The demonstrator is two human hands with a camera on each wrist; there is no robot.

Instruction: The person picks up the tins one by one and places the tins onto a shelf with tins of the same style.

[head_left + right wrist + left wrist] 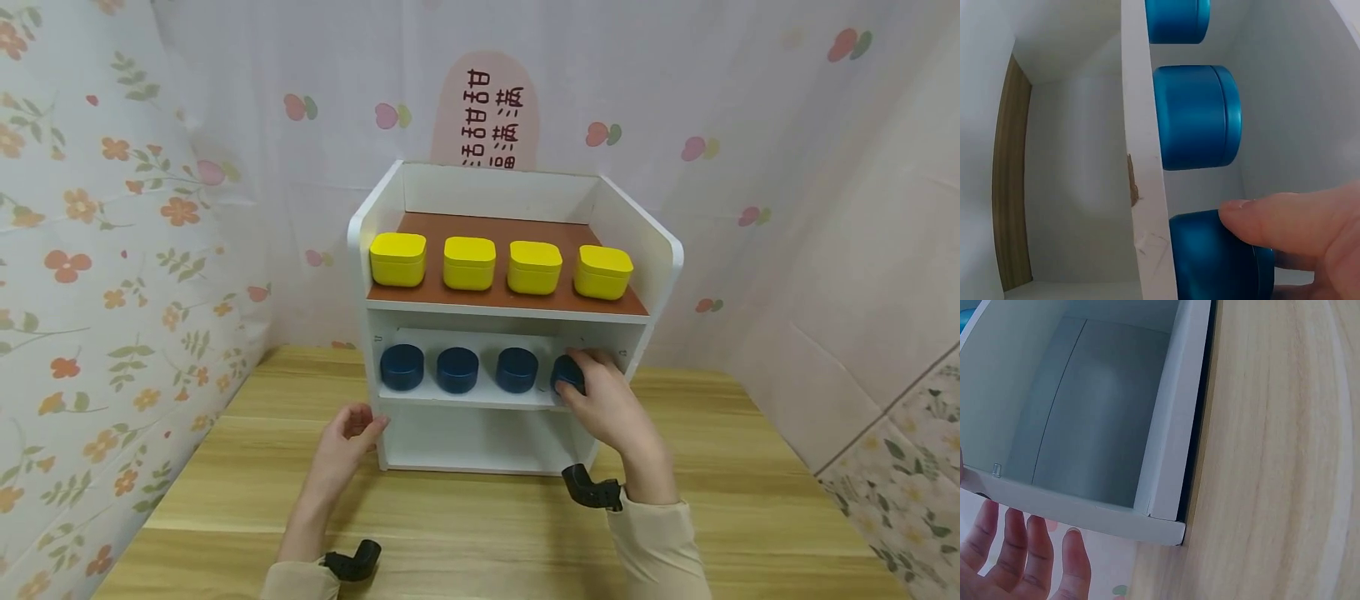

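Observation:
At the right end of the middle shelf, my right hand [611, 406] grips a round blue tin [567, 375] between thumb and fingers. In the right wrist view the thumb presses on the side of this tin [1216, 256], which stands on the shelf board [1141, 150]. Three more blue tins stand in a row to its left, the nearest being one tin [517, 370]. My left hand [345, 442] is beside the lower left side of the white shelf unit [367, 358], its fingers loosely bent. In the left wrist view its fingers [1038, 550] are by the side panel [1085, 512].
Several yellow lidded boxes, one of them a box [468, 263], line the brown top shelf [487, 225]. The bottom compartment [480, 437] shows white walls. The unit stands on a wooden table [465, 533] before a patterned curtain [300, 208].

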